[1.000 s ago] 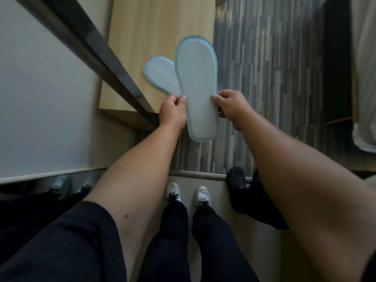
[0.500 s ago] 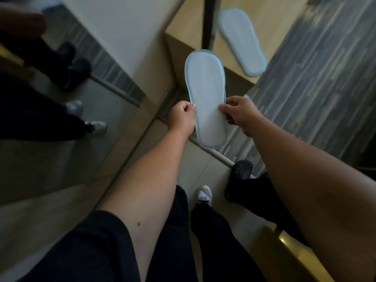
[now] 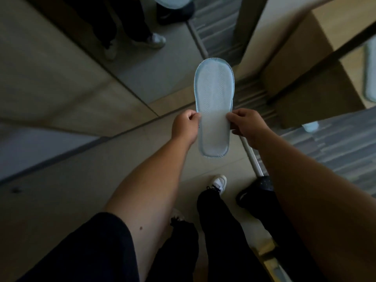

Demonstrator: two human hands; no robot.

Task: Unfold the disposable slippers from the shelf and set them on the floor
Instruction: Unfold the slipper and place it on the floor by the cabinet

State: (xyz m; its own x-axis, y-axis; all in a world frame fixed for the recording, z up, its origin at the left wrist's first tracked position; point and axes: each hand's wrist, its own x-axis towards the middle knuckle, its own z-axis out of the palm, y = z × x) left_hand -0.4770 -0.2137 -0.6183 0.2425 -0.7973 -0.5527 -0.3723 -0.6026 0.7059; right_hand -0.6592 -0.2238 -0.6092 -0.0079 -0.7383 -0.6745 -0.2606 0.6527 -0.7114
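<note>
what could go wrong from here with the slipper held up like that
The slipper is held flat only by fingertip pinches of the left hand and right hand at its edges, so it may slip while being opened. The second slipper is still on the shelf and could be forgotten.

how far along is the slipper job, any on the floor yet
Done: one slipper is off the shelf. In hand: the left hand and right hand pinch its two side edges; it looks flat, held above the floor. Left: open it and set it down, then the second slipper, which lies on the shelf. None on the floor yet.
</note>
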